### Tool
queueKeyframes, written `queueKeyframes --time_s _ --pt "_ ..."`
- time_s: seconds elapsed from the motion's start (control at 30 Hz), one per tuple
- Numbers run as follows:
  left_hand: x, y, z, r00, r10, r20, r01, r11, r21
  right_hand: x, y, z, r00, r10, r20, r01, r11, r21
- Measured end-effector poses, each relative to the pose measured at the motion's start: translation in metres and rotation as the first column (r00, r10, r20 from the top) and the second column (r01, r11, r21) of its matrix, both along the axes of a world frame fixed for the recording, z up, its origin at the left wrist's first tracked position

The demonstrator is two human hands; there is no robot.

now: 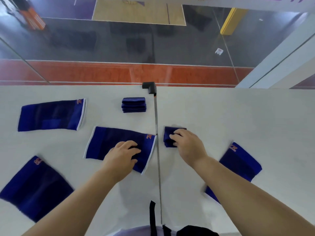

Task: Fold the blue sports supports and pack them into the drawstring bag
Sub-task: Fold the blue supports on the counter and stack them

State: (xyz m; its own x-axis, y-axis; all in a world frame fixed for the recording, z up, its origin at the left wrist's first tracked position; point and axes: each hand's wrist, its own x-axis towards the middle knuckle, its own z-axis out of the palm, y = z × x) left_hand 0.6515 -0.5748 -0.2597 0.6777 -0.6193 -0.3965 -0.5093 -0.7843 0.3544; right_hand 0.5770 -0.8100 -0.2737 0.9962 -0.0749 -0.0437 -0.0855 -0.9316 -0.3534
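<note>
- Blue sports supports: six pieces on the white worktop [238, 116], placed here by reference to the seam [157, 150] running down the worktop's middle.
- Folded stack [134, 104]: just left of the seam at its far end, near the black corner guard [150, 87]. Judged a parking spot for finished pieces, kept clear of the working area.
- Small folded support [168, 136]: just right of the seam. Right hand [189, 144] laid on top, fingers curled over its near edge; judged gripping it, either to hold the fold shut or to carry it toward the stack.
- Centre flat support [119, 142]: left of the seam, its white-trimmed end touching it. Left hand [123, 153] resting on the cloth with fingers bent; pinching or merely pressing cannot be told. Judged next in line for folding.
- Far-left support [51, 114]: well left of the seam, spread flat, untouched.
- Near-left support [34, 188]: well left of the seam, at the near edge, flat, untouched.
- Right support [238, 166]: right of the seam, partly hidden under the right forearm, unfolded.
- Spread layout judged deliberate: each piece separate, ready for single pick-up.
- Black fabric with strap [196, 231]: at the near end of the seam, bottom edge of view; possibly the drawstring bag, not confirmed.
- Progress: folding partly done, packing not begun.
</note>
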Motion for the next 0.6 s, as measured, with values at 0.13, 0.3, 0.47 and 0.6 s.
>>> queueKeyframes --time_s 0.13,0.3,0.47,0.6 --pt "0.006 0.007 0.000 0.999 0.037 -0.003 -0.037 0.999 -0.020 0.055 -0.003 0.010 0.997 -0.015 -0.073 0.012 0.999 -0.037" --pt "0.014 0.011 -0.002 0.998 0.049 -0.036 -0.051 0.997 -0.050 0.101 -0.002 0.022 0.987 -0.076 -0.138 0.064 0.993 -0.095" --pt "0.014 0.017 -0.004 0.999 0.027 -0.027 -0.029 0.996 -0.084 0.108 -0.001 0.027 0.981 -0.101 -0.166 0.082 0.989 -0.120" --pt "0.010 0.030 -0.003 0.997 0.064 0.051 -0.056 0.989 -0.139 0.093 0.002 0.035 0.995 -0.101 -0.022 0.100 0.994 -0.046"
